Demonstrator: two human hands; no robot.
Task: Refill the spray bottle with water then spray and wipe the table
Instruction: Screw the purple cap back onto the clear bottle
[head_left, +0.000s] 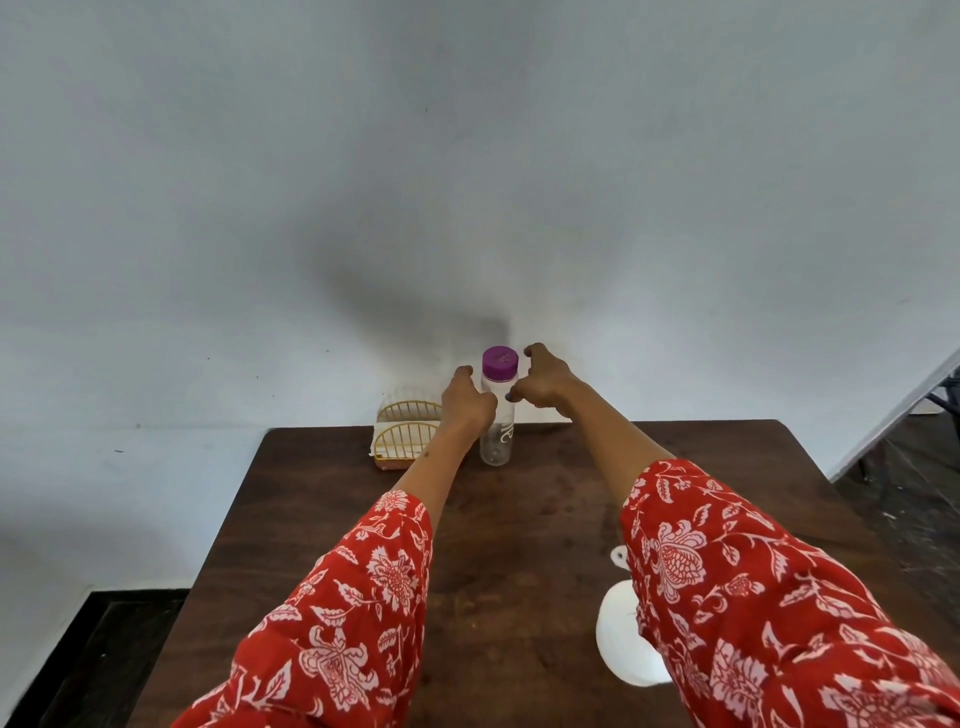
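water bottle: clear plastic bottle (497, 426) stood upright near the far edge of the table, at about 12 o'clock from the person; looked empty or nearly so, small white print low on the side.
cap: purple screw cap (500, 362) was on the bottle's neck.
left hand: left hand (467, 397) was at the bottle's 9 o'clock side, around shoulder height, fingers curved toward it; touching or just beside, could not tell if it actually gripped.
right hand: right hand (540, 382) was at the bottle's 3 o'clock side, just below the cap, fingers and thumb spread and curved, a small gap showed to the bottle; held nothing.
spray bottle: white spray bottle (618, 639) stood near the person at about 4 o'clock, mostly hidden under the right sleeve (753, 597); only its round body and a bit of the head showed.
rack: gold wire holder (402, 434) with something pale in it sat at the far edge, at the water bottle's 9 o'clock, behind the left wrist.
table: dark brown wooden table (519, 545) stood against a pale wall (467, 156).
sleeves: both red with white flower print.
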